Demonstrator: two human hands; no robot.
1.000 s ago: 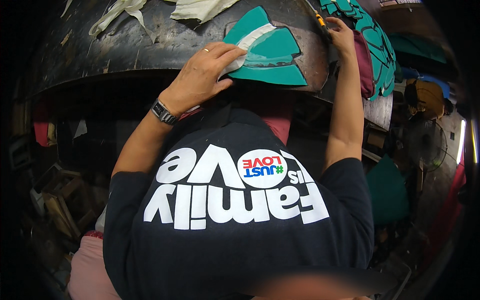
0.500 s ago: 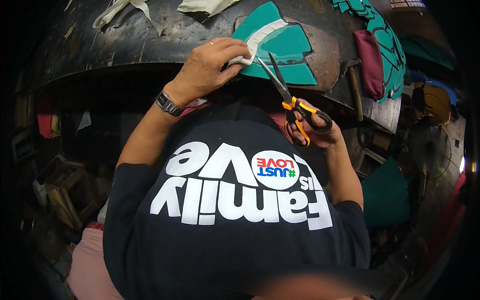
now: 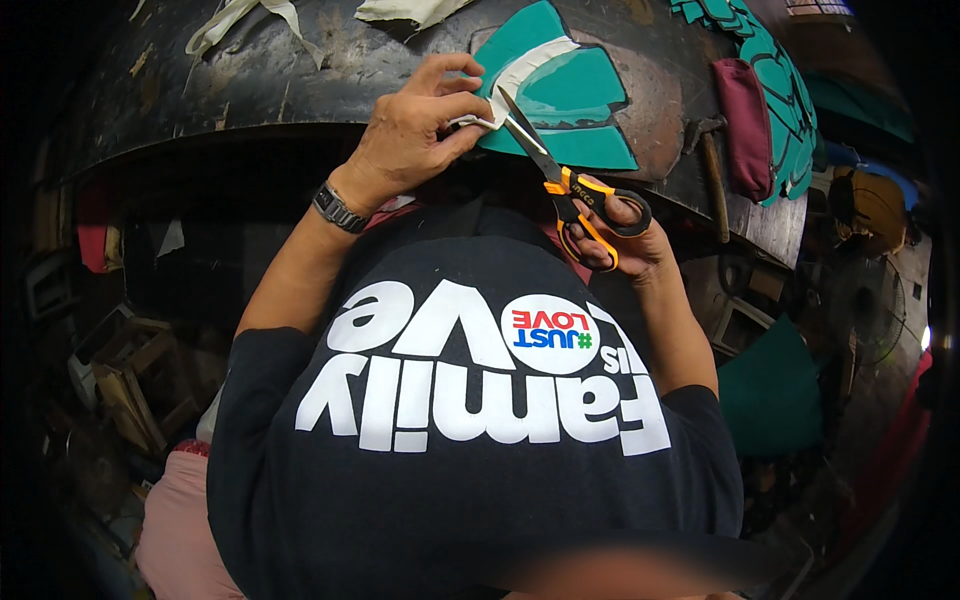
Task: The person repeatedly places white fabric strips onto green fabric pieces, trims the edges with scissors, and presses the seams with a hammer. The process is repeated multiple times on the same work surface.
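A green cut-out piece [image 3: 580,88] lies at the table's near edge, with a white cloth strip [image 3: 525,68] curving across it. My left hand [image 3: 418,122] pinches the loose end of this strip between thumb and fingers at the piece's left side. My right hand [image 3: 630,238] holds scissors [image 3: 562,180] with black and orange handles, its fingers through the loops. The scissor blades are parted and point up and left, their tips at the strip close to my left fingers. Whether the blades touch the cloth I cannot tell.
On the dark table [image 3: 250,95] lie white cloth scraps [image 3: 245,22] at the far side. A hammer [image 3: 714,185] rests to the right, beside a maroon folded piece [image 3: 742,130] and a pile of green pieces [image 3: 787,120]. A fan [image 3: 872,305] stands farther right.
The scissors have moved left, bringing their blades to the white strip. My left hand has shifted its fingers on the strip's end, with some fingers now raised.
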